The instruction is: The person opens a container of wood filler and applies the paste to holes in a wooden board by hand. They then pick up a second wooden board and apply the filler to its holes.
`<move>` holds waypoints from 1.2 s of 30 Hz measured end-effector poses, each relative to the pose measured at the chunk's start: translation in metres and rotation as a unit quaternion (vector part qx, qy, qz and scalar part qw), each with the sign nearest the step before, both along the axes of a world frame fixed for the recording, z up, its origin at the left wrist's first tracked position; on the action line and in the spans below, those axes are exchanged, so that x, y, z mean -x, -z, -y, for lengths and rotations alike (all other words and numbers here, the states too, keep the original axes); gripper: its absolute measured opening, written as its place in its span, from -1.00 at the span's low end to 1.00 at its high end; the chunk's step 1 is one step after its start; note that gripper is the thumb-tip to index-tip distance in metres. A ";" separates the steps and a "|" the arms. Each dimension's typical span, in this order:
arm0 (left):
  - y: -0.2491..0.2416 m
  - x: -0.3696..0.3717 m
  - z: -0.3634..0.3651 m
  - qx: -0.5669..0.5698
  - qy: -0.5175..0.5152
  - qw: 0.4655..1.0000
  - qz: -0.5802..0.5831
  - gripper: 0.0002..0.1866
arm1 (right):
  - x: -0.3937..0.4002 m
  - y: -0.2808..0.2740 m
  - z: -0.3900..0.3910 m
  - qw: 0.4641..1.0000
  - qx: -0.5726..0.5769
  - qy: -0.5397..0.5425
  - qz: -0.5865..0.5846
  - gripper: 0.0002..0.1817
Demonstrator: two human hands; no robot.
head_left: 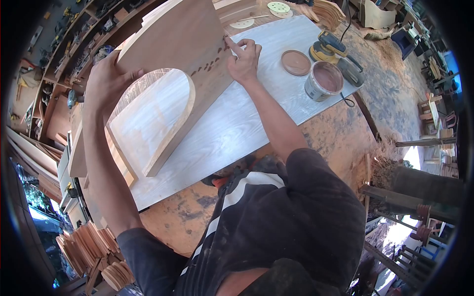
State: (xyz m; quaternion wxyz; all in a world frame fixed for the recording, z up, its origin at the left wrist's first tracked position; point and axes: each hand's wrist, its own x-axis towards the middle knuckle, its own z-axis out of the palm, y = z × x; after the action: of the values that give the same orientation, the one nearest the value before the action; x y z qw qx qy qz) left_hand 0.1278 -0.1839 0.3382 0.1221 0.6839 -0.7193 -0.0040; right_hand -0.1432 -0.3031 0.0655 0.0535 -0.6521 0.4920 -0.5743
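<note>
A large curved wooden panel (173, 44) stands on a pale grey board (217, 133). My left hand (109, 81) grips its upper left edge, with the thumb on the near face and the fingers behind. Brown filler spots (205, 65) run in a row across the panel's face. My right hand (243, 60) is at the panel's right part, its index finger stretched to a dark spot and the other fingers curled. Whether it holds something small cannot be made out. To the right are an open tub of brown paste (324, 81) and its round lid (296, 62).
A yellow sander (327, 48) with a cable lies behind the tub. Sanding discs (279, 7) and stacked curved wood pieces (328, 12) are at the back. Shelves of tools (74, 42) stand at the left. More cut wood (89, 246) is piled at the lower left.
</note>
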 end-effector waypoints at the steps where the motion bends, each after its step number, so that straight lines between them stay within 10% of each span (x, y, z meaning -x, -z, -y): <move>1: 0.000 -0.002 0.002 -0.002 -0.004 1.000 0.009 -0.21 | 0.002 -0.001 -0.002 0.999 0.003 0.032 -0.040 -0.34; 36: 0.000 -0.001 0.000 0.022 0.007 1.000 -0.013 -0.24 | 0.017 -0.012 -0.011 0.991 0.025 0.074 -0.109 -0.51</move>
State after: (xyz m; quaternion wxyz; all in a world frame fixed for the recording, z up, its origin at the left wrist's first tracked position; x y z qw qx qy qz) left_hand 0.1286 -0.1839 0.3380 0.1461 0.6759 -0.7224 0.0020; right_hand -0.1603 -0.2918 0.0771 -0.0592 -0.6734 0.5276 -0.5144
